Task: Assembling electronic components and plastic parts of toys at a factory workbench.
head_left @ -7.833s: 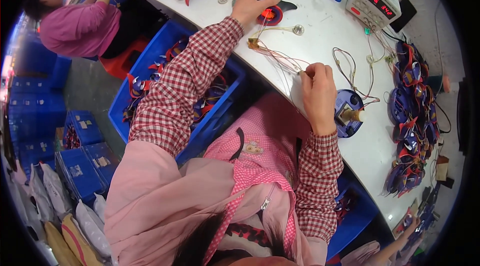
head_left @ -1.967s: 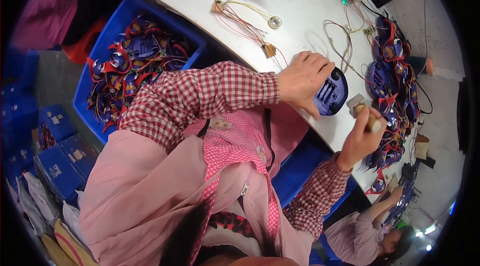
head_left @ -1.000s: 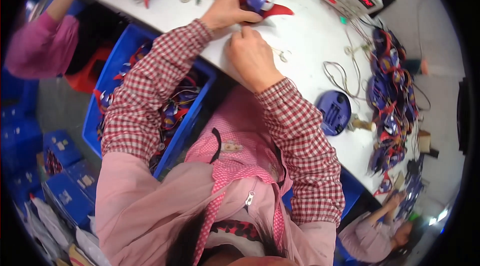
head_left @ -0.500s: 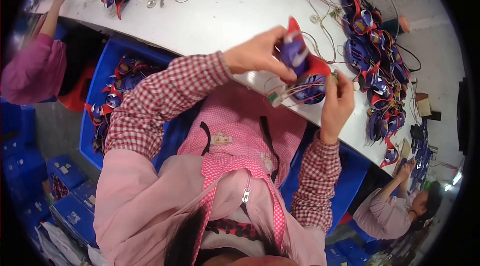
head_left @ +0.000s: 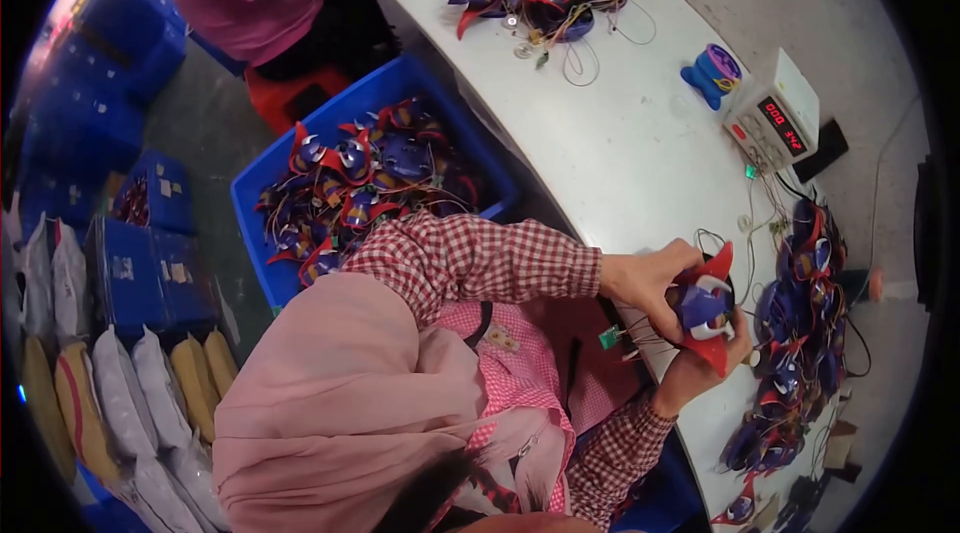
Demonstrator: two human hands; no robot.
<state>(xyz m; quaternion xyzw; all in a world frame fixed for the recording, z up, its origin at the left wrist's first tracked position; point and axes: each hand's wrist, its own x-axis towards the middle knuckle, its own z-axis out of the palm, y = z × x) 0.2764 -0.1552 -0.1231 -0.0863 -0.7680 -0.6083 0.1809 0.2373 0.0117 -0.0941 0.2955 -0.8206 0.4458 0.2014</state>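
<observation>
Clamping left hand [head_left: 645, 283] and right hand [head_left: 697, 373] on red-purple toy [head_left: 702, 305] at counter [head_left: 610, 148] near edge, beside green board [head_left: 610, 337].

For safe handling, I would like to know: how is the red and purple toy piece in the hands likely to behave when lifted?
The toy piece is probably stiff, as its shell looks like smooth plastic. Its thin wires likely swing floppily, since they trail out loosely. The small green circuit board may be fragile, being uncovered.
</observation>
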